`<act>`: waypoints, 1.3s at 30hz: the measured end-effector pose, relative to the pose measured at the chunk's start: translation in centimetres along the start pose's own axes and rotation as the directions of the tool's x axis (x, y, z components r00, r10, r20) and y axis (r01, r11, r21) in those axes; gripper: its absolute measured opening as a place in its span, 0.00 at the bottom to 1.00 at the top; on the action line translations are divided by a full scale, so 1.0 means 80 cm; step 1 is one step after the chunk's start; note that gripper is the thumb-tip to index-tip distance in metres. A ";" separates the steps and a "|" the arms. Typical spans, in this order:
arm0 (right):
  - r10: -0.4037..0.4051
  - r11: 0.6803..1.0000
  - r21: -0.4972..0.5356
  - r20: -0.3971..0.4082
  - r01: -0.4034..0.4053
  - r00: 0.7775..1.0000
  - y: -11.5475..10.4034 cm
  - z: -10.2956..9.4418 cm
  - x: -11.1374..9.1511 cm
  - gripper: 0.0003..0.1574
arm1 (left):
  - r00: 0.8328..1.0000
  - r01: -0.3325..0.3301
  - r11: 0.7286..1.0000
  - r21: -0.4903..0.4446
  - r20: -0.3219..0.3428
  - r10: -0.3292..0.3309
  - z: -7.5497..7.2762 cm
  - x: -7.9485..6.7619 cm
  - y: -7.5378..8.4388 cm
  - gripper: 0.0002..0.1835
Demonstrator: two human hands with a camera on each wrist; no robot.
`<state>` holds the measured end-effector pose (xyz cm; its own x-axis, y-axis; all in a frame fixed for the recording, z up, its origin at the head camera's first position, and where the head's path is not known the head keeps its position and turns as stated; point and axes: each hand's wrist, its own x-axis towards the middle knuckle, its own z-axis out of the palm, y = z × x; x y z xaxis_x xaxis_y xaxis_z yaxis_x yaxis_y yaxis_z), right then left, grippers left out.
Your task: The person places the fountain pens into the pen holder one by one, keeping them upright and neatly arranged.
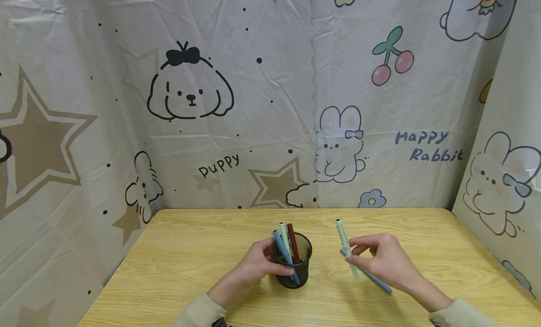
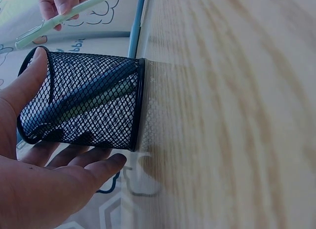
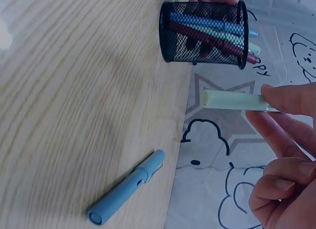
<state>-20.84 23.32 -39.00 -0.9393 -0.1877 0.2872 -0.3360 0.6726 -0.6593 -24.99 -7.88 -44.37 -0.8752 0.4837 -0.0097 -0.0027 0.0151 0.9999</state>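
Note:
A black mesh pen holder (image 1: 302, 271) stands upright on the table, and my left hand (image 1: 258, 262) grips its side with the thumb at the front and the fingers around the back. Inside lean a blue pen (image 1: 281, 245), a light green pen (image 1: 283, 233) and a dark red pen (image 1: 293, 245). To the right, my right hand (image 1: 388, 262) pinches another light green pen (image 3: 232, 99) between thumb and fingers, held nearly upright above the table. Below it a second blue pen (image 3: 126, 189) lies on the tabletop, partly covered by the right hand in the head view.
The wooden table (image 1: 203, 242) reaches back to a pale printed cloth (image 1: 262, 106) that hangs behind it and along both sides. A dark band (image 1: 219, 322) shows at the left sleeve's cuff.

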 end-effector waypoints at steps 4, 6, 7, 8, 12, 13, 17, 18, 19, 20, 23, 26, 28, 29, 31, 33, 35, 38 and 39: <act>-0.015 1.000 0.008 -0.012 0.015 1.000 -0.007 0.004 0.000 0.16 | 1.000 0.001 1.000 0.002 -0.004 -0.001 0.001 0.001 0.000 0.38; -0.015 1.000 0.006 -0.020 0.015 1.000 -0.010 0.007 0.000 0.17 | 1.000 0.000 1.000 0.002 -0.003 0.000 0.001 0.001 0.000 0.38; -0.013 1.000 0.006 -0.026 0.013 1.000 -0.011 0.008 0.001 0.17 | 1.000 0.000 1.000 0.002 -0.003 0.000 0.001 0.001 0.000 0.38; -0.015 1.000 0.007 -0.034 0.015 0.999 -0.013 0.009 0.001 0.17 | 1.000 0.001 1.000 0.003 -0.003 -0.001 0.001 0.001 0.000 0.38; -0.026 0.999 0.017 -0.069 0.027 0.997 -0.020 0.012 0.004 0.20 | 1.000 -0.003 1.000 0.002 -0.002 0.003 0.000 0.001 0.001 0.38; -0.032 0.999 0.020 -0.076 0.034 0.997 -0.022 0.012 0.005 0.20 | 1.000 -0.002 1.000 0.000 -0.002 0.002 0.000 0.001 0.001 0.38; -0.039 0.998 0.046 -0.092 0.043 0.995 -0.029 0.014 0.009 0.21 | 1.000 0.002 1.000 -0.001 -0.001 -0.002 0.000 0.001 0.001 0.39; -0.037 0.998 0.053 -0.094 0.043 0.995 -0.031 0.014 0.010 0.22 | 1.000 0.004 1.000 -0.001 0.000 -0.004 0.000 0.001 0.001 0.39; -0.037 0.997 0.062 -0.096 0.043 0.995 -0.033 0.014 0.011 0.22 | 1.000 0.005 1.000 -0.001 0.000 -0.005 0.001 0.001 0.001 0.39; -0.037 0.997 0.069 -0.099 0.044 0.994 -0.034 0.015 0.012 0.22 | 1.000 0.006 1.000 0.000 0.000 -0.006 0.001 0.001 0.001 0.39; -0.039 0.995 0.089 -0.105 0.048 0.994 -0.039 0.016 0.015 0.22 | 1.000 0.010 1.000 -0.002 -0.003 -0.010 0.001 0.000 0.002 0.39; -0.047 0.992 0.108 -0.117 0.059 0.992 -0.045 0.017 0.018 0.22 | 1.000 0.016 1.000 -0.001 -0.005 -0.016 0.002 0.000 0.003 0.39; -0.054 0.990 0.119 -0.126 0.069 0.991 -0.049 0.018 0.019 0.21 | 1.000 0.019 1.000 0.003 -0.007 -0.019 0.002 0.000 0.003 0.39; -0.058 0.990 0.124 -0.130 0.074 0.990 -0.050 0.018 0.020 0.21 | 1.000 0.019 1.000 0.006 -0.008 -0.019 0.002 0.000 0.003 0.39; -0.065 0.987 0.135 -0.135 0.084 0.989 -0.054 0.019 0.022 0.20 | 1.000 0.017 1.000 0.009 -0.011 -0.017 0.002 -0.001 0.003 0.39; -0.067 0.985 0.151 -0.136 0.087 0.988 -0.056 0.020 0.023 0.20 | 1.000 0.017 1.000 0.010 -0.012 -0.016 0.002 -0.001 0.003 0.39; -0.063 0.982 0.167 -0.136 0.086 0.989 -0.059 0.021 0.024 0.19 | 1.000 0.016 1.000 0.008 -0.011 -0.016 0.003 -0.001 0.003 0.39; -0.061 0.979 0.185 -0.134 0.085 0.989 -0.061 0.023 0.027 0.19 | 1.000 0.016 1.000 0.006 -0.007 -0.016 0.003 -0.002 0.004 0.38; -0.060 0.978 0.191 -0.132 0.085 0.989 -0.062 0.023 0.028 0.18 | 1.000 0.014 1.000 0.007 -0.006 -0.014 0.003 -0.001 0.004 0.38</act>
<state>-21.40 18.22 -36.35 -0.9001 -0.1312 0.4154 -0.4213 0.5048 -0.7535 -24.76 -7.69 -44.08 -0.8780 0.4780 -0.0234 -0.0114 0.0280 0.9995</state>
